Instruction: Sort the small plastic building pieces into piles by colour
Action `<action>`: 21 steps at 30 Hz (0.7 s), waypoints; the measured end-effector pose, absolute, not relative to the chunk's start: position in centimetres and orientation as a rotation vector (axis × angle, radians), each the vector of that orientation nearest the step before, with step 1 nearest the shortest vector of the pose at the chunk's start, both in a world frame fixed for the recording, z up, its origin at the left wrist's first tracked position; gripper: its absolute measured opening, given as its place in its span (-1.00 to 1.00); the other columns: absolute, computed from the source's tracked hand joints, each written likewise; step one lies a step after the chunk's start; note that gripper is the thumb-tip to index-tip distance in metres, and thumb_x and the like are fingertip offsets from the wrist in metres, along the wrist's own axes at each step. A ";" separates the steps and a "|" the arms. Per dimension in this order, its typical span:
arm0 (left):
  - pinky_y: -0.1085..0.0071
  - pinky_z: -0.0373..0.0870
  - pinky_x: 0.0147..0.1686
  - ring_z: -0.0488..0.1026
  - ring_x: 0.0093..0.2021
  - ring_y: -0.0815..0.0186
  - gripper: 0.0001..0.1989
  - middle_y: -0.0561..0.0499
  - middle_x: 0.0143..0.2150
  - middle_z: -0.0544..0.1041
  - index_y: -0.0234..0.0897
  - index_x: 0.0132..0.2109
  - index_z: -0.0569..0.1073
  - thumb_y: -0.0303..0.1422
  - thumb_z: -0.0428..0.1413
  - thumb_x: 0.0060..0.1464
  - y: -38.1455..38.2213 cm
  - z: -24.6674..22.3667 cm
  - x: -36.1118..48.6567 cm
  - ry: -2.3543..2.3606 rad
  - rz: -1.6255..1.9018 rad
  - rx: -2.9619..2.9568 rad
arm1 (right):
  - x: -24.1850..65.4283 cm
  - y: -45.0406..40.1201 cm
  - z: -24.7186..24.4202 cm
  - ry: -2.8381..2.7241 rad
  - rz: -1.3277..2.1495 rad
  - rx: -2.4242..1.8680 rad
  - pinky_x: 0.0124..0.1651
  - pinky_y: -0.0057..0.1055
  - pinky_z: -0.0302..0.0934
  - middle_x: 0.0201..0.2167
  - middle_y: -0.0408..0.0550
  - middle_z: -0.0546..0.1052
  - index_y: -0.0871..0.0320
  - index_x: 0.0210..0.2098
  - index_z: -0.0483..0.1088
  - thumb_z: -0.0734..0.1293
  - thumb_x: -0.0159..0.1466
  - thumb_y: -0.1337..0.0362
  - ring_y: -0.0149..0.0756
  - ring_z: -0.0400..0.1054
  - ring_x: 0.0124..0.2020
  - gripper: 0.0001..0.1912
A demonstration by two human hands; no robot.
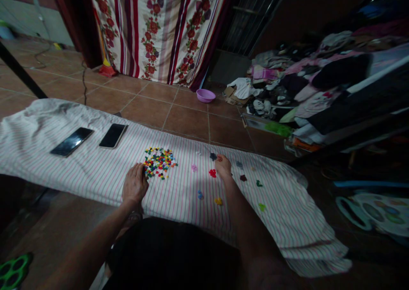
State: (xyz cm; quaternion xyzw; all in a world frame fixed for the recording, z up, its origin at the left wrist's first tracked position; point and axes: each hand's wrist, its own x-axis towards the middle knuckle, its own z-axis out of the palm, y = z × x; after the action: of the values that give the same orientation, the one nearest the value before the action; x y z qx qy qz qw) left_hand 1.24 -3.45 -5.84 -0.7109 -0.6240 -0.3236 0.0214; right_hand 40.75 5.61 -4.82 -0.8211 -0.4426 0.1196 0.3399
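Left hand (135, 184) is resting at 8 o'clock of the mixed pieces (161, 161); right hand (223, 166) is bunching fingertips at 4 o'clock of the dark pieces (213, 156). Whether either is pinching anything cannot be told.

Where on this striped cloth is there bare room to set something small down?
Bare striped cloth lies between the phones and the left hand, and right of the light green pieces. It's crowded at the mixed pile beside the left hand, and around the right hand, with blue-grey pieces and red pieces close by.
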 end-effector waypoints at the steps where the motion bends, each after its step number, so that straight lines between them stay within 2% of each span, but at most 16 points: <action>1: 0.12 0.26 0.23 0.32 0.22 0.09 -0.61 -0.25 0.12 0.45 -0.40 0.08 0.37 -0.43 -0.11 0.13 -3.5 -5.9 1.3 -1.946 -1.012 -2.197 | 40.8 5.6 -4.9 -1.155 0.317 -2.124 0.01 -0.38 0.27 -0.22 0.03 0.58 0.20 -0.12 0.51 0.19 0.10 0.41 -0.24 0.46 -0.14 -0.60; 7: 0.14 0.24 0.25 0.26 0.26 0.08 -0.63 -0.28 0.21 0.37 -0.41 0.04 0.41 -0.35 -0.15 0.21 -3.5 -5.6 1.4 -2.117 -1.035 -2.102 | 40.9 5.1 -5.0 -1.146 0.334 -2.068 -0.01 -0.34 0.28 -0.24 0.05 0.57 0.22 -0.15 0.51 0.19 0.07 0.39 -0.22 0.45 -0.17 -0.60; 13: 0.08 0.19 0.25 0.23 0.28 0.07 -0.65 -0.26 0.20 0.39 -0.35 -0.01 0.45 -0.35 -0.15 0.22 -3.8 -4.9 1.5 -2.190 -1.003 -2.032 | 38.7 4.6 -3.5 -1.237 0.162 -1.990 0.03 -0.24 0.25 -0.23 0.07 0.56 0.21 -0.19 0.53 0.14 0.10 0.36 -0.18 0.41 -0.15 -0.60; 16: 0.00 0.11 0.26 0.22 0.28 0.04 -0.67 -0.25 0.19 0.40 -0.32 -0.05 0.47 -0.36 -0.13 0.21 -4.0 -4.6 1.7 -2.216 -0.924 -1.950 | 35.7 4.2 -2.7 -1.359 0.156 -1.799 0.01 -0.26 0.26 -0.26 0.05 0.56 0.19 -0.24 0.53 0.14 0.13 0.34 -0.20 0.40 -0.17 -0.64; 21: 0.00 0.07 0.26 0.27 0.25 0.06 -0.66 -0.25 0.15 0.44 -0.33 -0.08 0.46 -0.33 -0.16 0.24 -3.9 -4.5 2.0 -2.264 -0.938 -1.836 | 28.6 2.3 -1.9 -1.616 0.324 -1.539 -0.09 -0.34 0.30 -0.27 0.01 0.53 0.16 -0.25 0.53 0.15 0.19 0.34 -0.26 0.40 -0.23 -0.68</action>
State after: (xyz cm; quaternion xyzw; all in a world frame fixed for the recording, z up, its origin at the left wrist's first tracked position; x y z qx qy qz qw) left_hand 2.01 -3.89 -4.53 -0.5991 -0.7388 -0.3062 0.0395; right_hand 28.60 2.33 -1.92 -0.6164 -0.6473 0.1298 0.4292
